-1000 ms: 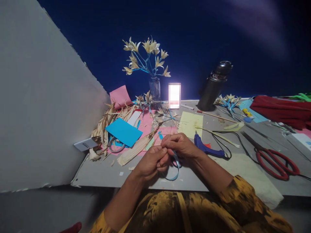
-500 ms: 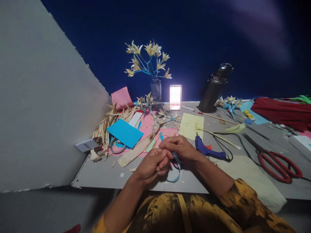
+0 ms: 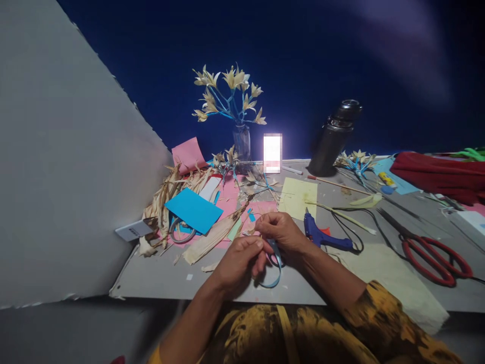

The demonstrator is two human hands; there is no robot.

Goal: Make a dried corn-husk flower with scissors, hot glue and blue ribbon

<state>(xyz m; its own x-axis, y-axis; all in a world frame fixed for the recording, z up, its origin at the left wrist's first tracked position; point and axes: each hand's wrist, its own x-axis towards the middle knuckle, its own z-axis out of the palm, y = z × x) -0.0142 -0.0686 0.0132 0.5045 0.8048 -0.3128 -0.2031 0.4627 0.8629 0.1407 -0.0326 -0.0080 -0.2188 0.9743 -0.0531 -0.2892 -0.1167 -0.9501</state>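
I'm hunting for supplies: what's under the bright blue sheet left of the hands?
Around the blue sheet peek part of a grey ring, pink paper and dried husks, apparently running beneath it; anything under its middle is covered.

My left forearm (image 3: pixel 199 313) slants in from the near left, my right forearm (image 3: pixel 335 283) from the near right. My left hand (image 3: pixel 240 258) is curled, thumb against forefinger; just beside it, slightly farther off, my right hand (image 3: pixel 282 231) arches, its fingers bent into a pinch.
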